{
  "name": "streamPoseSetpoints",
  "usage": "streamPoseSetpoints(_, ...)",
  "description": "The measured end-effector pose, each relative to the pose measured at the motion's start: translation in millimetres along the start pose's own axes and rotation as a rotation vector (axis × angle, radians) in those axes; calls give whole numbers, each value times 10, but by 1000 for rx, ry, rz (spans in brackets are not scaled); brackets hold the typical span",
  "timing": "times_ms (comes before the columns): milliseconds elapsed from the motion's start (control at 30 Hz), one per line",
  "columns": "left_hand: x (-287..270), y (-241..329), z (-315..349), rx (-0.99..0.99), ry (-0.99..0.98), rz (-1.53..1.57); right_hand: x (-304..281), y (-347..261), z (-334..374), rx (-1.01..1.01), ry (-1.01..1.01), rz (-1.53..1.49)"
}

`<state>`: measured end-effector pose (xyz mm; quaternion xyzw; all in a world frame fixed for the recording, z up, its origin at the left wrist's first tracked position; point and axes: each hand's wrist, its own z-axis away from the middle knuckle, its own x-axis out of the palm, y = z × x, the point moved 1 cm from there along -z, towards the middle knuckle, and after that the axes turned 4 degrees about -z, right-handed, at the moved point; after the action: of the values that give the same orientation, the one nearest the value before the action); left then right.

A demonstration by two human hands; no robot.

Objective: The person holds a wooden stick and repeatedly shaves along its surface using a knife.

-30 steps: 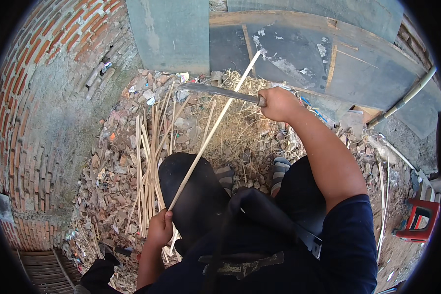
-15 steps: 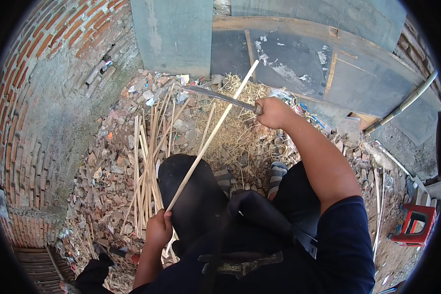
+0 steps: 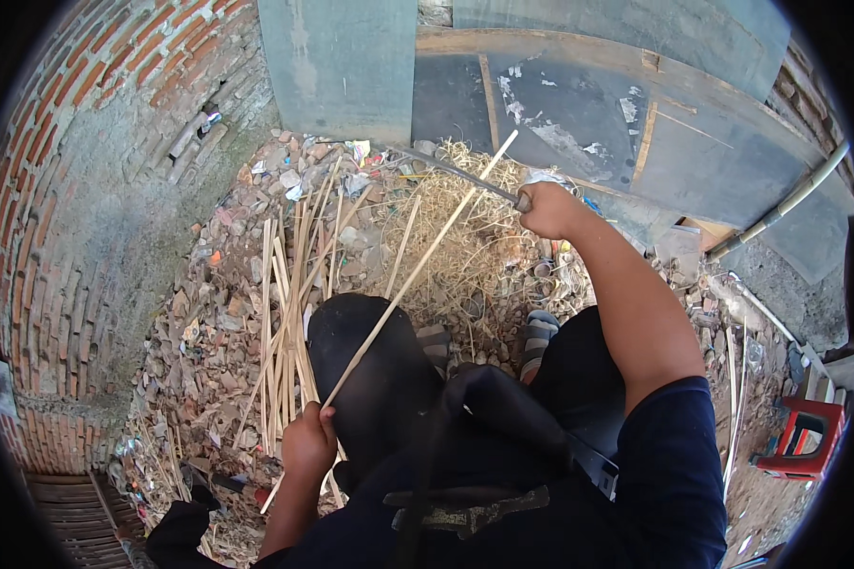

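Note:
My left hand (image 3: 308, 444) is closed round the lower part of a long, pale bamboo strip (image 3: 410, 275). The strip slants across my left knee and rises away to the right. My right hand (image 3: 548, 211) grips the short handle of a long-bladed machete (image 3: 446, 169), whose dark blade points to the far left. Near its far end, the strip crosses the blade close to the handle; whether the edge bites into it is too small to tell. Beside my left knee lies a bundle of similar bamboo strips (image 3: 283, 360).
Curly shavings (image 3: 460, 232) cover the rubble ground (image 3: 209, 332) beyond my feet. A brick wall (image 3: 76, 275) stands on the left, dark boards (image 3: 569, 114) at the back. To the right are a red plastic stool (image 3: 805, 438), more thin strips (image 3: 733, 408) and a leaning pole (image 3: 778, 204).
My right hand and the machete have shifted to the right. The strip's far end has swung a little right and nearer, and the strip looks narrower. My left hand stays in almost the same place.

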<state>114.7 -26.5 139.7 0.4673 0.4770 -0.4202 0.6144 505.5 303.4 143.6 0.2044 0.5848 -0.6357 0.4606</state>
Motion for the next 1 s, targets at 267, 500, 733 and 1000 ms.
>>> streamPoseSetpoints(267, 228, -174, 77, 12, 93, 24, 211, -661, 320, -346, -110, 222)
streamPoseSetpoints(500, 22, -43, -36, 2, 29, -50, 37, -9, 17, -41, 64, 101)
streamPoseSetpoints(733, 173, -108, 61, 12, 111, 41, 139, -603, 314, -360, -97, 203)
streamPoseSetpoints(1000, -50, -63, -50, 103, 8, 77, -174, 216, 63, 52, 268, 47)
